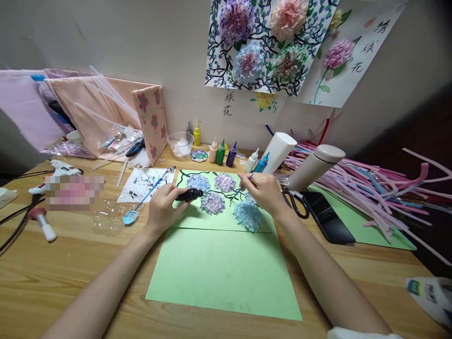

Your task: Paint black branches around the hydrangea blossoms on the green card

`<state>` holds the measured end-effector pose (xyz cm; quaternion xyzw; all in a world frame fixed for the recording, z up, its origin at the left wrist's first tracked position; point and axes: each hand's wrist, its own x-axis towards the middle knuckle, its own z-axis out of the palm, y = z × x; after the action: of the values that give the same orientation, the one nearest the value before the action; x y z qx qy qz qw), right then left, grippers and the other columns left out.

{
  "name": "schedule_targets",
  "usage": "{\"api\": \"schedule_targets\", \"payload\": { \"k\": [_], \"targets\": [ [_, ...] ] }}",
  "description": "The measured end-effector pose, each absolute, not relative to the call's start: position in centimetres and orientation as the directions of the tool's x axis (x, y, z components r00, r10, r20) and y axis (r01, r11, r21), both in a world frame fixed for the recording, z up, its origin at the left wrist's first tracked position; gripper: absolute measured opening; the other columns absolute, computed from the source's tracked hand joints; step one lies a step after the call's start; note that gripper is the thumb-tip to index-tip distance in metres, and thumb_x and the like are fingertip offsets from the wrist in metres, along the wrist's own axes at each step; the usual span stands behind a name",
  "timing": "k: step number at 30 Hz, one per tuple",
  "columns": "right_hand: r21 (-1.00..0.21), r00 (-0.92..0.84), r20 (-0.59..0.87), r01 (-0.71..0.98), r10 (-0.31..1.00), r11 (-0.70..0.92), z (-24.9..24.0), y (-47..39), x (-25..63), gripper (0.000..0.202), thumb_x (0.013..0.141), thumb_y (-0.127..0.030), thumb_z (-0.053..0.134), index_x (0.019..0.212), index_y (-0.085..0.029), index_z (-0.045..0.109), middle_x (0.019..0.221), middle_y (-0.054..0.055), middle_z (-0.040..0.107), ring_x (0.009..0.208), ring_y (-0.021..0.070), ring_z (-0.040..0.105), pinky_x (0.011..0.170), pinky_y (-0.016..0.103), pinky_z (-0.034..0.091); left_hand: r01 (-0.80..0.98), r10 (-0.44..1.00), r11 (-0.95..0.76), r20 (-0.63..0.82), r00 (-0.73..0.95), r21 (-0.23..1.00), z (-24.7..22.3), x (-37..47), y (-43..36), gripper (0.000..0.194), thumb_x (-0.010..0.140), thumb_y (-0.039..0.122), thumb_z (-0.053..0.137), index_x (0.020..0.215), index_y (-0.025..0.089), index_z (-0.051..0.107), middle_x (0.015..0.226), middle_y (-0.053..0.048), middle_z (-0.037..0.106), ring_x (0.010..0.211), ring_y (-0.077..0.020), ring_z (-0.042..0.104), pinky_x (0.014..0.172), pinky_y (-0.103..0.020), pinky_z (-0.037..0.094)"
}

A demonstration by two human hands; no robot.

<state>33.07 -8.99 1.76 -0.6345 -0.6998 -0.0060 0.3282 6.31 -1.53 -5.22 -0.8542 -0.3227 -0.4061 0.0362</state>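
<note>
Green paper (pixel 226 268): flat on table (pixel 88 282) | Label (pixel 431 293), far right: print illegible | Left hand (pixel 165 205): fingers gripping black bottle (pixel 189 194), tipped sideways | Right hand (pixel 263 190): fingers pinching blue brush (pixel 240 191) beside purple flower (pixel 225 182) | Wall: partly covered sheet (pixel 243 106) reads 球花; right sheet (pixel 348 52), 绣球花

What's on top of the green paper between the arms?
Dark branches and puffy flowers: four in plain view, a fifth partly hidden by the right hand. The paper beneath the flowers is covered.
</note>
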Motion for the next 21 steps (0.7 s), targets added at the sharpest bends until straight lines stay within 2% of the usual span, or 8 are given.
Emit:
{"api": "schedule_targets", "payload": {
  "k": [14,21],
  "targets": [
    [-0.429,0.026,0.423,0.886,0.906,0.175,1.78,-9.04,32.97,0.050,0.092,-0.043,0.038,0.057,-0.017,0.063,0.056,0.003,0.065,0.053,0.0132,0.059,0.055,0.024,0.038,0.584,0.518,-0.788,0.721,0.460,0.194,-5.24,6.39,-1.44,0.024,0.074,0.026,0.065,0.097,0.018,0.062,0.078,-0.004,0.057,0.071,-0.0168,0.053,0.062,-0.028,0.042],
    [-0.444,0.019,0.395,0.880,0.918,0.172,2.13,-9.25,32.74,0.052,0.091,-0.046,0.039,0.054,-0.017,0.062,0.054,0.003,0.064,0.051,0.0128,0.058,0.055,0.024,0.039,0.569,0.510,-0.798,0.728,0.458,0.201,-5.05,6.41,-1.47,0.025,0.075,0.027,0.065,0.098,0.018,0.061,0.078,-0.004,0.057,0.072,-0.0163,0.053,0.063,-0.028,0.042]
  ]
}}
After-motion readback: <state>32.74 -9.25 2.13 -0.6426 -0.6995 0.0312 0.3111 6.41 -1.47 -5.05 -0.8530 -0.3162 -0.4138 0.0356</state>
